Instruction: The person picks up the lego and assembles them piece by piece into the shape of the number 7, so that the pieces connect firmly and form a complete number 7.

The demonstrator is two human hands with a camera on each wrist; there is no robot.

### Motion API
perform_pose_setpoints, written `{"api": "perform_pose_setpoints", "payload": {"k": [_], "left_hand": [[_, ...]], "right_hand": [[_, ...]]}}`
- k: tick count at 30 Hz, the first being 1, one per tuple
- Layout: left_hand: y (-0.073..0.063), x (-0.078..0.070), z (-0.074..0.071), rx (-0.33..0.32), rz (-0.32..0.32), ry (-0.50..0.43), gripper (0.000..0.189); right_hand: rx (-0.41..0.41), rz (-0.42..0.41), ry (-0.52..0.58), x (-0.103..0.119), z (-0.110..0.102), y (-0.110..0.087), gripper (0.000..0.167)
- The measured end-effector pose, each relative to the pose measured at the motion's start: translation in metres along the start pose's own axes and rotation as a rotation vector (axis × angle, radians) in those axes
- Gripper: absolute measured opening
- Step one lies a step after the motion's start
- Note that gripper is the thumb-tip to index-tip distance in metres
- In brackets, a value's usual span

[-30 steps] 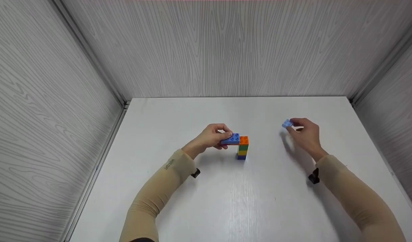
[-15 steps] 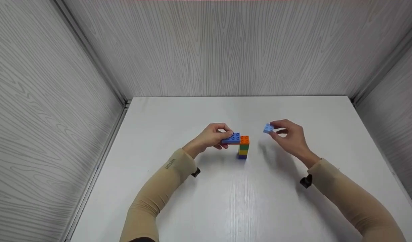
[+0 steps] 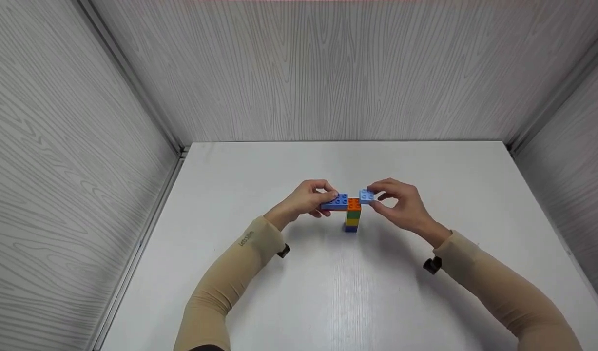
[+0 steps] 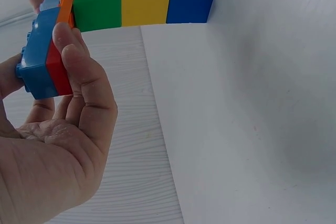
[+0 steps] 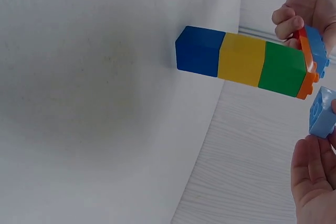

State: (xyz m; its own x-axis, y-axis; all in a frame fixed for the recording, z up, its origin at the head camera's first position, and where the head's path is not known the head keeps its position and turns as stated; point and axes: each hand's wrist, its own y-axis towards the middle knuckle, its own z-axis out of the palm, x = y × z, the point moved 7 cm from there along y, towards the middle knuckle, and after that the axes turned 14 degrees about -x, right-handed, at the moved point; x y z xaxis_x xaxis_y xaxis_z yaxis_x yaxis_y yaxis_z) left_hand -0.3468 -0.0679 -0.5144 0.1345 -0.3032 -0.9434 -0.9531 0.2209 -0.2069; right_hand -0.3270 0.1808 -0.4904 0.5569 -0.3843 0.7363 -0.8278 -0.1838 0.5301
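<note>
A small tower stands upright on the table, built of a dark blue brick (image 5: 198, 51), a yellow brick (image 5: 241, 59) and a green brick (image 5: 283, 67). Its top is an orange piece (image 3: 354, 204) with bare studs showing. To the left, level with that top, a blue brick (image 3: 342, 200) sits over a red piece (image 4: 59, 74). My left hand (image 3: 306, 200) grips this overhanging pair, thumb on the studs and fingers underneath. My right hand (image 3: 401, 202) pinches a light blue brick (image 3: 366, 196) just right of the orange top; a gap separates them in the right wrist view.
The white table (image 3: 279, 302) carries the tower near its middle. Wood-grain panels enclose it: a back wall (image 3: 347, 73), a left wall (image 3: 60, 161) and a right wall (image 3: 571, 204).
My right hand has moved left with the light blue brick, from well right of the tower to beside its top. The left hand and the tower have stayed in place.
</note>
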Motion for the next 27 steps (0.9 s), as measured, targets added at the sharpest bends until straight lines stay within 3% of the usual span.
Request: {"api": "perform_pose_setpoints", "payload": {"k": [15, 22, 27], "left_hand": [[0.001, -0.003, 0.000, 0.017, 0.030, -0.013, 0.019], [0.001, -0.003, 0.000, 0.017, 0.025, -0.007, 0.020], [0.001, -0.003, 0.000, 0.020, 0.008, 0.008, 0.020]], "right_hand": [[0.069, -0.080, 0.061, 0.014, 0.018, 0.005, 0.034], [0.121, -0.076, -0.019, 0.017, 0.023, 0.011, 0.031], [0.180, -0.133, -0.113, 0.023, 0.029, 0.017, 0.026]]}}
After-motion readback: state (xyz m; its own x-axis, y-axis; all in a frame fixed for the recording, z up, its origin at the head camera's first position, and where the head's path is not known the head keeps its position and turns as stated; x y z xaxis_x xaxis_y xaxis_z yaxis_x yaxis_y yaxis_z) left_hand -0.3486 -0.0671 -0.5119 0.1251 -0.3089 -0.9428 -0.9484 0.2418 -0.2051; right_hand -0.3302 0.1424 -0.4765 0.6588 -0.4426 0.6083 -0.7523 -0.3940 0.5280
